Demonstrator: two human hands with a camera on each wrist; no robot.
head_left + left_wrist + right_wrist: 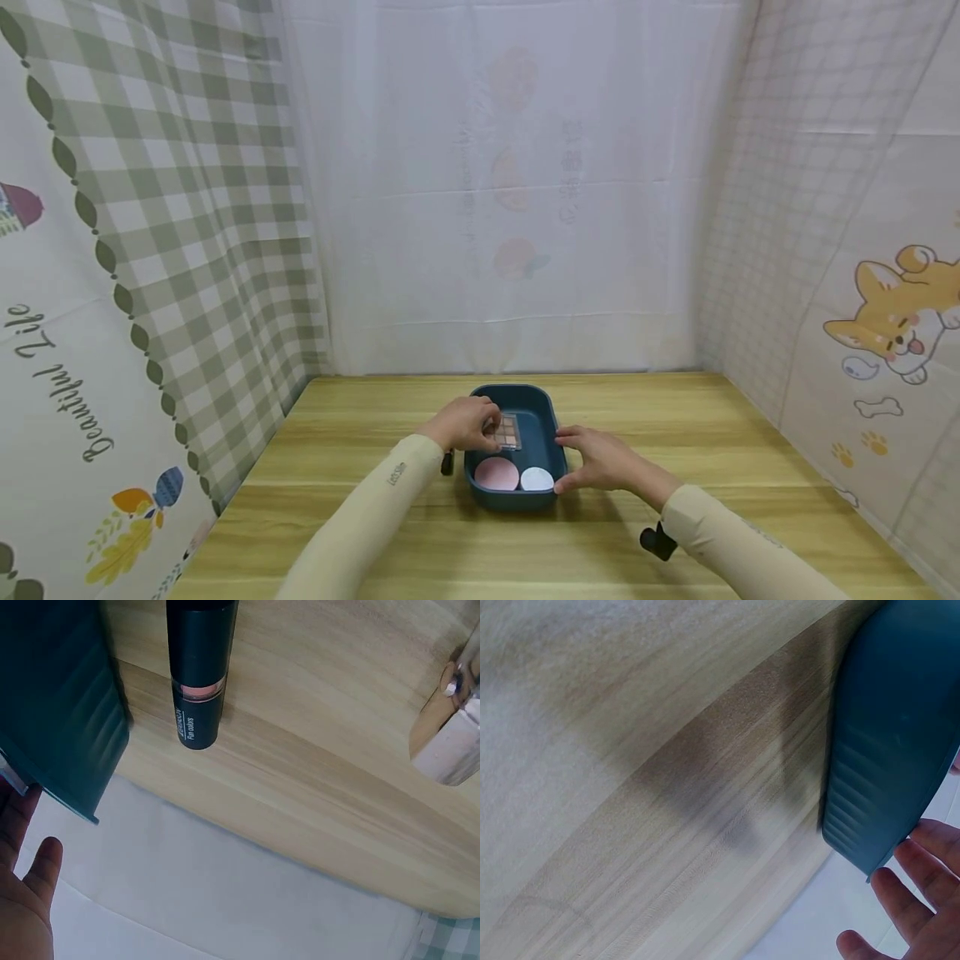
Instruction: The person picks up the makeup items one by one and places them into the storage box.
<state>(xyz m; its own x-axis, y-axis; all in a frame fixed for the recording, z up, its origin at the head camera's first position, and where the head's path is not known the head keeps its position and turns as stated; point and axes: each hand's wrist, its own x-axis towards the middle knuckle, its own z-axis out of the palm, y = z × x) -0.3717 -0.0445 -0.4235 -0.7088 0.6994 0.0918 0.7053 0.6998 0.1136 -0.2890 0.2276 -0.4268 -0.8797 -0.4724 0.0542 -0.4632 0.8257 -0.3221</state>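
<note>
Left hand (pixel 463 423): forearm runs in from the near left, back of the hand up, fingers bent down over the bin's left rim. Thumb and fingers are clamped on the left edge of a clear-cased eyeshadow palette (pixel 510 432), which sits within the bin's left half; I cannot tell whether its underside touches the floor.

Right hand (pixel 603 458): forearm angles in from the near right. Fingers and thumb are apart, loosely extended, fingertips touching the outer right rim, thumb at the near right corner. It grips no cosmetic.

Between the hands: dark teal plastic bin (pixel 542 442), long side pointing away from the person, ribbed on its outer wall. At its near end lie a pink round compact (pixel 497 474) on the left and a smaller white round compact (pixel 537 479) just beside it.

Left of the bin, seen from the left wrist: a black lipstick tube (pixel 199 656) marked "Fun colors", and farther off a tan-and-clear bottle (pixel 450 742), cut by the frame.

Beyond: wood-grain table (pixel 645 408), white cloth (pixel 615 208) behind, green gingham cloth (pixel 195 158) at left.
</note>
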